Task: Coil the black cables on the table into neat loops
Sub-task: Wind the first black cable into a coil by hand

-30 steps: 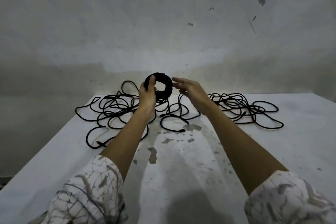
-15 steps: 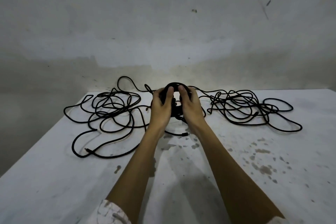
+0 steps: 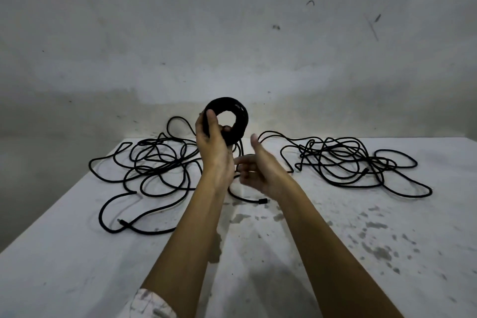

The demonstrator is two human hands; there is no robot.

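Note:
My left hand (image 3: 213,147) grips a thick black coil of cable (image 3: 238,117) and holds it upright above the table, thumb up along its left side. A loose tail of that cable (image 3: 254,200) hangs down from the coil and ends in a plug on the table. My right hand (image 3: 258,168) is below and to the right of the coil, palm turned up, fingers loosely curled, off the coil; whether it touches the tail I cannot tell. One tangled black cable (image 3: 152,160) lies at the left, another tangle (image 3: 343,160) at the right.
The white table (image 3: 284,253) is stained with grey patches in the middle and at the right. Its left edge falls away at the lower left. A bare grey wall (image 3: 232,33) stands right behind the table.
Both hands held the coil low over the table half a second ago. Now my left hand has raised it alone, and my right hand has let go and dropped below it.

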